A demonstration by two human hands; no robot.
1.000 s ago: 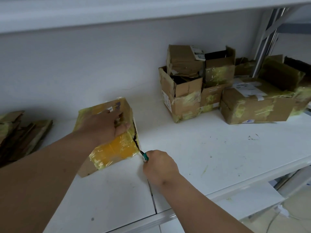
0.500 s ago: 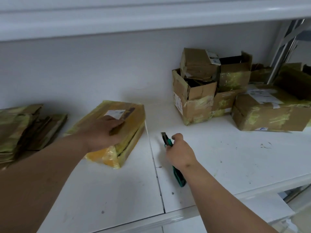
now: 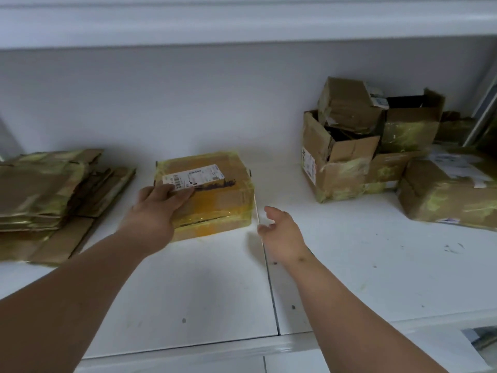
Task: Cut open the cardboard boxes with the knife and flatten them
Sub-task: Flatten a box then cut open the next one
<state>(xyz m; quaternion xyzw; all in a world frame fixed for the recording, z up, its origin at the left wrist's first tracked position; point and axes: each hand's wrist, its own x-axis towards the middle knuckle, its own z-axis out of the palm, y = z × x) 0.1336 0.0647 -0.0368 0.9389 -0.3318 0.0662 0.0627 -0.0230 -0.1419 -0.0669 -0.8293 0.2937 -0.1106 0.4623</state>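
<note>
A cardboard box (image 3: 215,195) wrapped in yellow tape lies flat on the white shelf (image 3: 188,286), its white label facing up and a dark slit along its front edge. My left hand (image 3: 158,208) rests palm-down on the box's top near the label. Just right of the box's front corner, my right hand (image 3: 279,232) hovers with its fingers spread and nothing in it. No knife is visible.
A stack of flattened boxes (image 3: 48,195) lies at the left. Several taped and torn boxes (image 3: 349,146) are piled at the back right, with a larger one (image 3: 451,197) at the far right. A shelf board (image 3: 242,20) hangs overhead.
The box went from standing on edge to lying flat under my left hand. My right hand held a green knife half a second ago; now it is empty and open.
</note>
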